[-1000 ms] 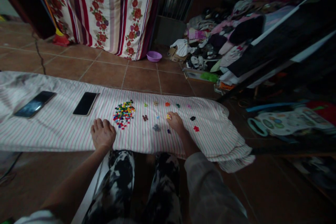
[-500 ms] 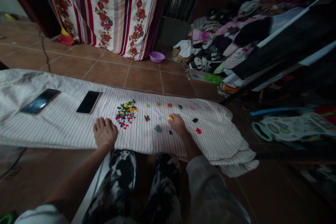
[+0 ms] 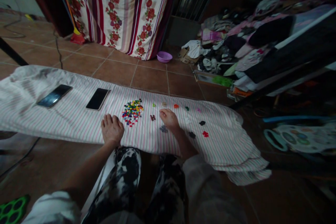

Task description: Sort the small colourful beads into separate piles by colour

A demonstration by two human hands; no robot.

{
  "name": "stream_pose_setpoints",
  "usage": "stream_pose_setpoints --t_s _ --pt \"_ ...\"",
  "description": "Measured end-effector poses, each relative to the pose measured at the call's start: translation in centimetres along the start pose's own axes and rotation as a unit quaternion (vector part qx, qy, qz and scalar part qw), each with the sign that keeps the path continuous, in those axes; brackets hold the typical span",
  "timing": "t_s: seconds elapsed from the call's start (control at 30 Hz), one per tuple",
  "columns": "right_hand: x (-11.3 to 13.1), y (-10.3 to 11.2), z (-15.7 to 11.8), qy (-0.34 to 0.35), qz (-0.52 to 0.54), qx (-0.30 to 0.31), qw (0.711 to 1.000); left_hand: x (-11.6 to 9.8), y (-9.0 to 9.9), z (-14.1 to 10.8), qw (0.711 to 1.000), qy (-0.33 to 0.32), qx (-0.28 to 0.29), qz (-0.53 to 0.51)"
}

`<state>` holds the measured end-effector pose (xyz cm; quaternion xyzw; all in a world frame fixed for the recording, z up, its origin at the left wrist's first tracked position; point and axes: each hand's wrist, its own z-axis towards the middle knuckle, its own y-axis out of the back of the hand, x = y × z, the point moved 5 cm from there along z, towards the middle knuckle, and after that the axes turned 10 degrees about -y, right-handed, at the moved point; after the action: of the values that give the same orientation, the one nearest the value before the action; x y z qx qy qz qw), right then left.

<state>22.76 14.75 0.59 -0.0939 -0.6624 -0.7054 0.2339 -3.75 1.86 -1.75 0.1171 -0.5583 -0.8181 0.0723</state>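
My left hand (image 3: pixel 112 128) lies flat on the striped cloth (image 3: pixel 86 126), fingers stretched out, just left of a mixed pile of small coloured pieces (image 3: pixel 132 112). Over the small sorted groups, my right hand (image 3: pixel 170 120) has its fingertips pinched together; whatever they hold is hidden. Around it lie brown pieces (image 3: pixel 152 117), grey pieces (image 3: pixel 163 129), beige pieces (image 3: pixel 164 104) and orange pieces (image 3: pixel 176 106). Farther right are dark green pieces (image 3: pixel 187 108), pink pieces (image 3: pixel 198 110), black pieces (image 3: pixel 202 123), red pieces (image 3: pixel 205 134) and dark grey pieces (image 3: pixel 192 134). Lime pieces (image 3: pixel 154 105) sit beside the pile.
Two phones, a nearer one (image 3: pixel 98 99) and a farther one (image 3: pixel 55 96), rest on the cloth at left. Beyond the table are a purple basin (image 3: pixel 164 57), a floral curtain (image 3: pixel 126 14) and heaped clothes (image 3: pixel 231 35). A dark metal bar (image 3: pixel 262 87) slants along the right.
My right hand has moved left, away from where the yellow piece was at its fingertips. My left hand stays flat on the cloth. The whole view has shifted slightly.
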Motion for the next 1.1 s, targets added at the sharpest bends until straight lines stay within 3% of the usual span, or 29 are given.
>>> stream_pose_setpoints --t_s 0.1,0.23,0.43,0.87,1.1 --pt "3.2 -1.9 0.7 0.018 0.006 0.045 0.999 0.0 0.1 0.0 1.000 0.003 0.000 -0.004" --pt "6.3 -4.0 1.9 -0.014 -0.034 0.091 0.995 0.0 0.0 0.0 1.000 0.008 0.000 -0.016" --pt "8.3 -5.9 3.3 -0.063 -0.093 0.118 0.987 0.1 -0.3 0.1 1.000 0.011 0.009 -0.026" --pt "7.2 -5.6 2.9 -0.073 -0.058 0.102 0.990 0.1 -0.3 0.0 1.000 0.002 0.000 -0.015" --pt "3.4 -3.3 1.5 -0.095 -0.002 0.042 0.995 0.0 0.1 0.0 1.000 -0.006 -0.008 0.002"
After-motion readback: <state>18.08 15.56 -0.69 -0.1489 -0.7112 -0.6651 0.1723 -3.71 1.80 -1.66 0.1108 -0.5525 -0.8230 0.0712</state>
